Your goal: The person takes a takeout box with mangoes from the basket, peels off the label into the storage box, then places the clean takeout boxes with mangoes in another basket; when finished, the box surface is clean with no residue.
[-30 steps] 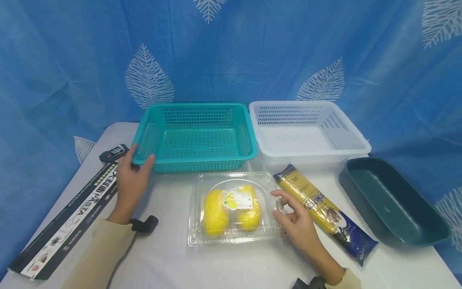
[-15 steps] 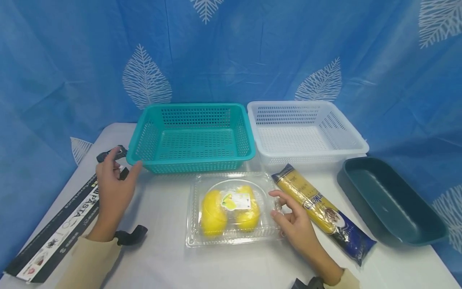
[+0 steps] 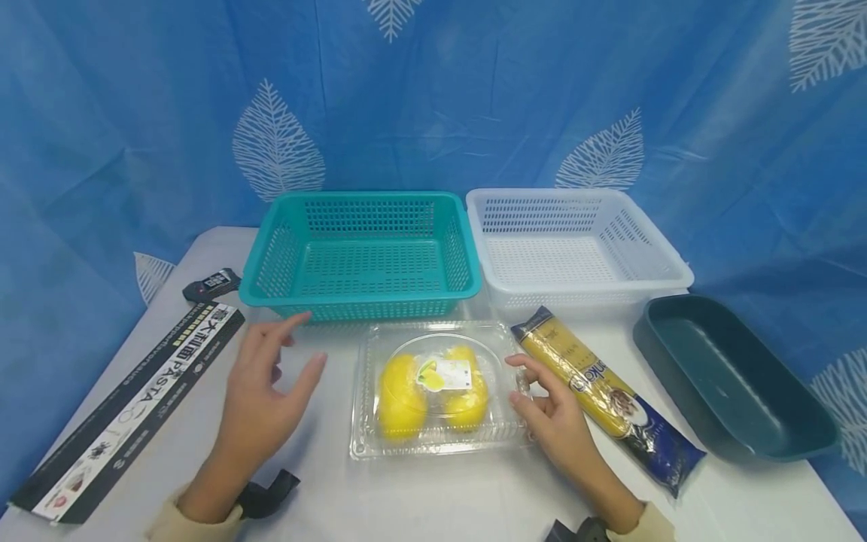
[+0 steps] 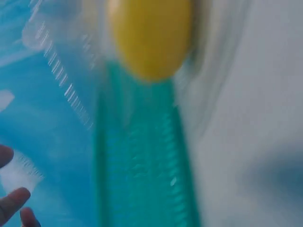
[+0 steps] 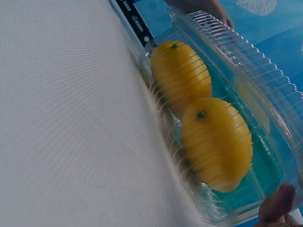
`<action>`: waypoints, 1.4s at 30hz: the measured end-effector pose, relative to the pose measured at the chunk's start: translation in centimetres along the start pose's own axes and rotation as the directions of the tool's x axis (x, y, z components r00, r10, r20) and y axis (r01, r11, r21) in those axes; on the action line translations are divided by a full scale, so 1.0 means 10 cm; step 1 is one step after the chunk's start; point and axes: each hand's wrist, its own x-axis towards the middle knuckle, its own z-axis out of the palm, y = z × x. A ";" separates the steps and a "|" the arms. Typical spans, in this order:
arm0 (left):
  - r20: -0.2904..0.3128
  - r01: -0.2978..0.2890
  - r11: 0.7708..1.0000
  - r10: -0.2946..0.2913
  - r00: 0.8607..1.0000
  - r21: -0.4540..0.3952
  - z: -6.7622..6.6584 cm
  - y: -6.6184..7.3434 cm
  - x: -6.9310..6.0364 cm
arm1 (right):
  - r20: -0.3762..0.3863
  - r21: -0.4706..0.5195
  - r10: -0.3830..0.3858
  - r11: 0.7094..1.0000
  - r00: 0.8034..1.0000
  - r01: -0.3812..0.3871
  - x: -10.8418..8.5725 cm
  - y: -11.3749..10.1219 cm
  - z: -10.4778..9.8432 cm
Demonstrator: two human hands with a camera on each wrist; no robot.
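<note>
A clear plastic clamshell container (image 3: 366,448) with two lemons (image 3: 403,410) inside lies in front of me, its lid down and a lemon-printed label (image 3: 443,376) on top. My right hand (image 3: 558,421) pinches its right edge with curled fingers and thumb; in the right wrist view the thumb (image 5: 279,203) is at the container's corner. To the left of the container, my left hand (image 3: 260,399) hovers with fingers spread, holding nothing. The long black-and-white pasta box (image 3: 132,414) lies beyond that hand on the left. The left wrist view is blurred.
Behind the container stand a teal basket (image 3: 366,310) and a white basket (image 3: 589,287). A yellow-and-blue pasta packet (image 3: 609,395) lies right of the container, beside a dark green tub (image 3: 738,376). A small black object (image 3: 212,286) sits at the pasta box's far end.
My left hand left the teal basket's left rim, passed over the pasta box, then came back right and nearer, toward the container. The right hand and the container stayed in place.
</note>
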 end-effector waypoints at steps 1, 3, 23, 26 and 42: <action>0.044 0.006 1.000 -0.006 0.999 0.000 0.04 0.01 -0.03 | -0.001 -0.002 0.003 1.000 1.000 -0.003 0.00 0.00 0.00; 0.144 0.030 0.999 -0.031 0.989 0.014 0.11 0.01 -0.07 | 0.000 -0.003 0.011 1.000 1.000 -0.011 0.00 0.00 -0.01; 0.518 0.249 0.939 -0.095 0.850 -0.237 0.35 0.04 -0.26 | -0.002 -0.017 -0.001 1.000 1.000 0.001 0.01 -0.02 0.00; 0.524 0.299 0.915 -0.120 0.843 -0.271 0.35 0.06 -0.26 | 0.000 -0.032 0.003 0.999 1.000 -0.003 0.00 -0.02 0.00; 0.536 0.363 0.870 -0.142 0.832 -0.334 0.35 0.06 -0.28 | 0.000 -0.084 0.016 0.996 1.000 -0.016 -0.01 -0.05 0.01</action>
